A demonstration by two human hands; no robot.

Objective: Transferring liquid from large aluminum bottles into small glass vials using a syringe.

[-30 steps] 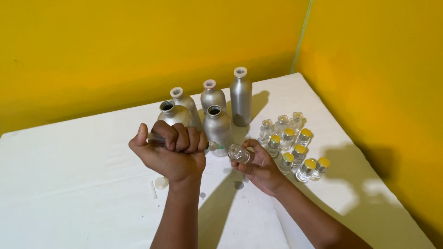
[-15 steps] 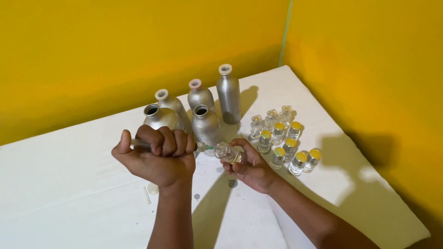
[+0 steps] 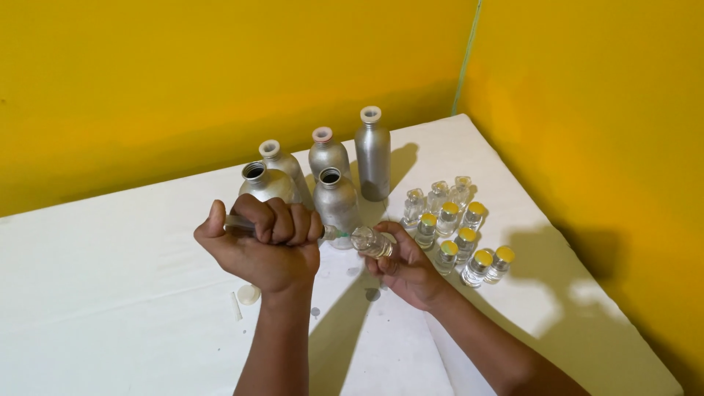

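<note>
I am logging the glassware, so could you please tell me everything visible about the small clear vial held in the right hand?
The small clear glass vial lies roughly on its side above the white table, apart from it. It looks transparent and uncapped; any contents cannot be told. The right hand cradles it from below with fingers around its body. Its mouth faces the clear syringe clenched in the left hand, whose tip meets it. Silver metal bottles stand just behind.

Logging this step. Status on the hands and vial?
Left hand fisted around syringe. Right hand holds small glass vial at its tip. Nothing between them.
</note>
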